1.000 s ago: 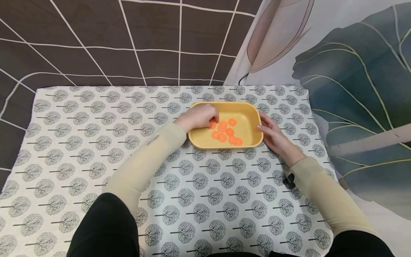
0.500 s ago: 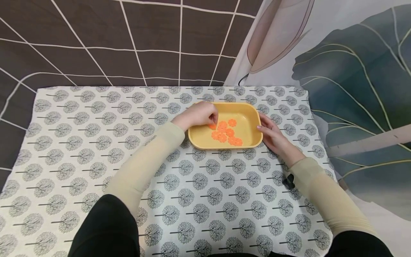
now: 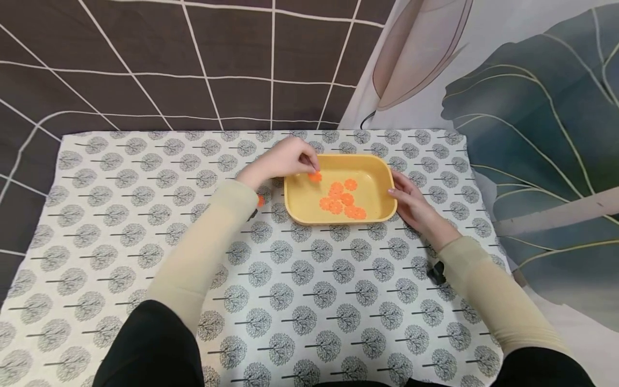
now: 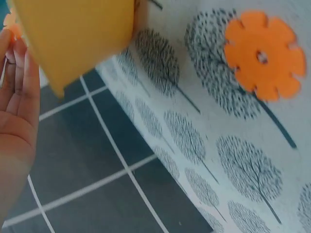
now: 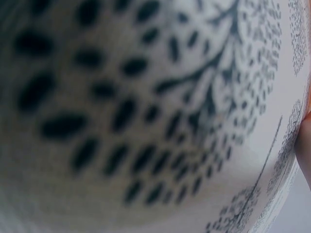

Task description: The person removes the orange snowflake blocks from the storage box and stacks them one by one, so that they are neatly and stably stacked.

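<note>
A yellow rectangular box [image 3: 377, 185] stands on the patterned cloth in the head view. Several orange flower-shaped discs [image 3: 347, 199] lie scattered and overlapping on its floor. Over the box's far left corner, my left hand [image 3: 285, 158] pinches another orange flower-shaped disc [image 3: 315, 176] by its edge. That disc [image 4: 11, 24] shows at the fingertips in the left wrist view. My right hand [image 3: 415, 203] grips the right end of the box, thumb over the rim and fingers along the outer wall. One more orange flower disc [image 4: 265, 56] lies on the cloth left of the box, under the left wrist.
The white tablecloth [image 3: 300, 301] printed with grey trees covers the table. A dark tile-patterned wall [image 3: 232, 59] borders its far edge, and a leaf-printed curtain [image 3: 541, 134] hangs at the right. The right wrist view holds mostly blurred cloth.
My left hand has moved up and left from the box's interior, with a disc in its fingertips. The disc on the cloth has come into view beside the forearm. My right hand stays put.
</note>
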A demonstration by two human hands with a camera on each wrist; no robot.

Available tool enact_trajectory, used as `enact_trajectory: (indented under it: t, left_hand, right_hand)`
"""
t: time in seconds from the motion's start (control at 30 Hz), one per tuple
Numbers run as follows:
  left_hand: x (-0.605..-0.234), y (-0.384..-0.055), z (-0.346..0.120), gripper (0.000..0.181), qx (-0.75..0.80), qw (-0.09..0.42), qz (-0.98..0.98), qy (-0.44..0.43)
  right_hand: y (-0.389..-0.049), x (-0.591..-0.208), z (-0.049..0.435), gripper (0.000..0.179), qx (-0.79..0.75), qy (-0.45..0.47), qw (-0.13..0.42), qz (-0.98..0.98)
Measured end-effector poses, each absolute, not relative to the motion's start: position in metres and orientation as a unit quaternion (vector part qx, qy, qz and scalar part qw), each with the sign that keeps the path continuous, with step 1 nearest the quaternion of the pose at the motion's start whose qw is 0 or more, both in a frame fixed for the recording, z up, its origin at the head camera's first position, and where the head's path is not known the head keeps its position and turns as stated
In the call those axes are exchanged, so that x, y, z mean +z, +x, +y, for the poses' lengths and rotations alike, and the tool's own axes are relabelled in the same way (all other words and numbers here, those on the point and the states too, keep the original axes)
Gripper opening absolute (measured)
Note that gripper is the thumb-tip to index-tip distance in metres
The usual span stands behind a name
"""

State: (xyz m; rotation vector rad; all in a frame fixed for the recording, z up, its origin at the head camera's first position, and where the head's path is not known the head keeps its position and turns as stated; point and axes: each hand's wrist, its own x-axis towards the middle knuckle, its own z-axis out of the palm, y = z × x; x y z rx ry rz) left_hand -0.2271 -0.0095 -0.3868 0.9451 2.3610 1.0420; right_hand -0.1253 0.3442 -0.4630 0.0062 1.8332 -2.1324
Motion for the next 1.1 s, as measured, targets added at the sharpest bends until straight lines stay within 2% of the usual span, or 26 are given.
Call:
enact_trajectory:
  t: [0.47,0.87,1.1]
  left_hand:
    - [-0.385,-0.219,-0.072,0.011,0.468,0.182,0.828,0.249]
    - [-0.413,-0.2,-0.118,0.013,0.46,0.226,0.843,0.165]
    - [-0.426,-0.197,-0.129,0.011,0.447,0.237,0.845,0.176]
  right_hand:
    - [-0.126,-0.461,0.341,0.063,-0.733,0.013,0.175,0.658]
    - [-0.126,-0.462,0.341,0.062,-0.743,0.001,0.168,0.647]
    - [-0.125,-0.463,0.342,0.062,-0.751,-0.005,0.162,0.64]
